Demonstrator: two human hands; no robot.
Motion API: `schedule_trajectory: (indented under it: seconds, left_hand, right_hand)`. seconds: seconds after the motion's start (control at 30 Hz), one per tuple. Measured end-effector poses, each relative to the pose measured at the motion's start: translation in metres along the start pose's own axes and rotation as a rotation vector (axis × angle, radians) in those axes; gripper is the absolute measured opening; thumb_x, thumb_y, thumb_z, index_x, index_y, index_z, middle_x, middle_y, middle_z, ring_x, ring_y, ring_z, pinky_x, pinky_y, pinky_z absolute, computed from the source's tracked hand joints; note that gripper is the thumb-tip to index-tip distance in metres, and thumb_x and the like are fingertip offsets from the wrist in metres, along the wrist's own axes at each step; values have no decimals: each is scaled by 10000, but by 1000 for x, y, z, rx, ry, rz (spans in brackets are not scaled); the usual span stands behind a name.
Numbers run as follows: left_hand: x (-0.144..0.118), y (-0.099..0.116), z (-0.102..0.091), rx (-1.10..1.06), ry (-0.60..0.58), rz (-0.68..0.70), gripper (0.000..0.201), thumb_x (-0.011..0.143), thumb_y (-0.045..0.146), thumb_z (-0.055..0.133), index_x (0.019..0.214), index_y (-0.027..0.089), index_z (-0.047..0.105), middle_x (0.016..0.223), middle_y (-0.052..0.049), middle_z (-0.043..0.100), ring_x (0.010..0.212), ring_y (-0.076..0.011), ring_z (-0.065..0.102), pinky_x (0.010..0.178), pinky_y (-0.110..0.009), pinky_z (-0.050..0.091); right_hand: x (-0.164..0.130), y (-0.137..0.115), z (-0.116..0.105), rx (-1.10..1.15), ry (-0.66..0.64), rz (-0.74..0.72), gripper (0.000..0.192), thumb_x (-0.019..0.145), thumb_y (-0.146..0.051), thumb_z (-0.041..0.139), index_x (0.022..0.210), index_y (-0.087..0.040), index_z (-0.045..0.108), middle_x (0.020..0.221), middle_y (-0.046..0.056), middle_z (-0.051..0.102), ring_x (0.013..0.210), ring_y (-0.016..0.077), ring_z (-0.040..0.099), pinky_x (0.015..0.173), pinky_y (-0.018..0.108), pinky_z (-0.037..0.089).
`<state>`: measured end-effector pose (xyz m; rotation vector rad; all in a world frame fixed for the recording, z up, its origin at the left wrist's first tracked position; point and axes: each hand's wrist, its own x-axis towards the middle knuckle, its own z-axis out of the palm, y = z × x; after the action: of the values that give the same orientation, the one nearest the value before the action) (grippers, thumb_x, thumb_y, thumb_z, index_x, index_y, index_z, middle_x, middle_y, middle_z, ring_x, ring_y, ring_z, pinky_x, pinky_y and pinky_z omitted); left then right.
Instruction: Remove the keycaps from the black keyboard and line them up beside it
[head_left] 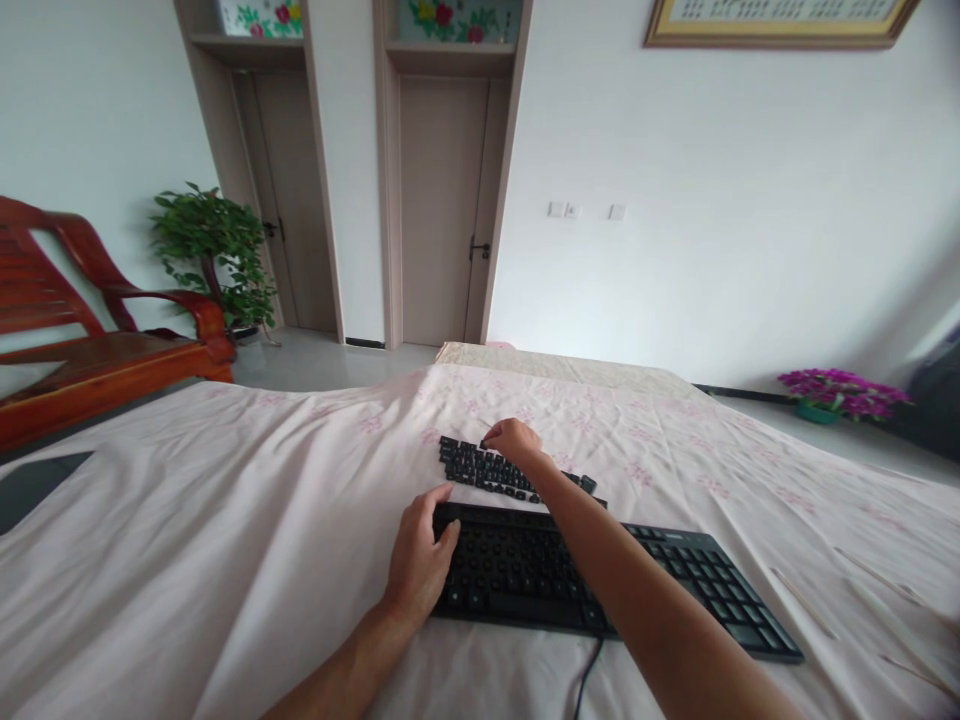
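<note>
Nearest you, a thin black cable [589, 680] runs from the front edge of the long black plastic keyboard [510, 555], which lies flat on the pale pink flower-printed cloth [300, 520]. Its right-hand number pad [724, 590] has its caps on, and a long black space bar [525, 606] sits at the front, while most of the main block looks stripped to its sockets. Your left hand [421, 550] is at the left end, half open, thumb on top and fingers curled about the back corner, so it has a light hold there.

Your right forearm crosses above the keyboard. Just behind the board, the small black square key caps [487, 468] lie loose in rows on the cloth. At their far row your right hand [515, 440] points downward, fingertips drawn near together at a cap; you cannot tell from here whether the pinch has closed on it.

The step in hand seems to be handling single caps, though picking up and setting down look alike here. The next move probably calls for a fine, square pinch that leaves neighbouring caps undisturbed, with your left hand steadying the board.
</note>
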<state>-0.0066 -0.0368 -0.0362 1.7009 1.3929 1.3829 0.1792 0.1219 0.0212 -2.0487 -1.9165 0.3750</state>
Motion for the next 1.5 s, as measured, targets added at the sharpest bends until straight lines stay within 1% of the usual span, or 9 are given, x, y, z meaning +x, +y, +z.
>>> schedule_trajectory:
  seconds: [0.43, 0.6, 0.7, 0.83, 0.93, 1.03, 1.2, 1.3, 1.5]
  left_hand:
    - [1, 1, 1, -14, -13, -25, 437, 783, 135, 519, 1213, 208, 535, 1230, -76, 580, 1190, -229, 494, 1052, -424, 347]
    - [0, 0, 1, -7, -12, -8, 422, 786, 145, 525, 1203, 206, 541, 1221, -76, 584, 1186, -229, 496, 1044, -419, 353]
    - [0, -1, 1, 27, -12, 9, 407, 790, 148, 526, 1192, 205, 544, 1205, -74, 589, 1166, -229, 506, 1030, -417, 365]
    - [-1, 3, -1, 80, -7, 68, 397, 794, 137, 521, 1183, 209, 544, 1182, -67, 593, 1137, -227, 515, 1016, -406, 375]
    - [-2, 11, -4, 169, -26, 167, 396, 800, 121, 515, 1183, 217, 547, 1172, -62, 595, 1123, -229, 511, 1010, -401, 372]
    - [-5, 23, -7, 263, -53, 272, 373, 806, 103, 508, 1148, 237, 575, 1138, -50, 607, 1099, -232, 511, 997, -393, 371]
    - [-12, 40, -8, 364, -167, 344, 287, 827, 102, 506, 1030, 249, 647, 999, -34, 644, 997, -232, 536, 911, -376, 399]
    - [-17, 45, -5, 364, -244, 340, 254, 833, 116, 523, 982, 256, 675, 940, -28, 656, 932, -221, 549, 859, -356, 414]
    - [-26, 47, 4, 324, -351, 303, 233, 833, 155, 573, 988, 280, 693, 920, -15, 670, 883, -205, 571, 824, -333, 425]
  right_hand:
    - [1, -7, 8, -18, -26, 14, 209, 701, -287, 668, 884, -273, 767, 977, 68, 723, 934, 241, 648, 729, 287, 448]
    - [-7, -8, -2, -12, -2, -11, 197, 755, -302, 632, 888, -230, 758, 955, 84, 718, 901, 232, 651, 717, 275, 445]
    - [-17, -14, -15, 10, 39, -60, 295, 869, -361, 506, 903, -186, 740, 957, 103, 712, 907, 227, 644, 728, 272, 437]
    - [-47, -21, -34, 83, 43, -199, 475, 984, -415, 269, 1018, -222, 701, 992, 37, 711, 901, 148, 638, 760, 213, 425]
    - [-83, -16, -46, 103, 46, -390, 455, 989, -409, 280, 1028, -235, 698, 956, 21, 714, 886, 142, 633, 780, 211, 414]
    - [-122, -1, -50, 184, 49, -400, 445, 976, -423, 305, 946, -240, 709, 799, -1, 710, 728, 133, 628, 711, 218, 423]
    - [-170, 23, -43, 497, -71, -331, 326, 902, -414, 454, 1006, -192, 668, 810, 5, 703, 591, 121, 599, 594, 221, 452]
    - [-186, 27, -39, 555, -100, -335, 255, 864, -361, 519, 978, -188, 667, 822, 8, 703, 649, 133, 613, 609, 223, 467]
    - [-199, 26, -33, 594, -120, -397, 299, 910, -358, 453, 860, -171, 681, 805, 20, 693, 682, 135, 604, 610, 214, 470]
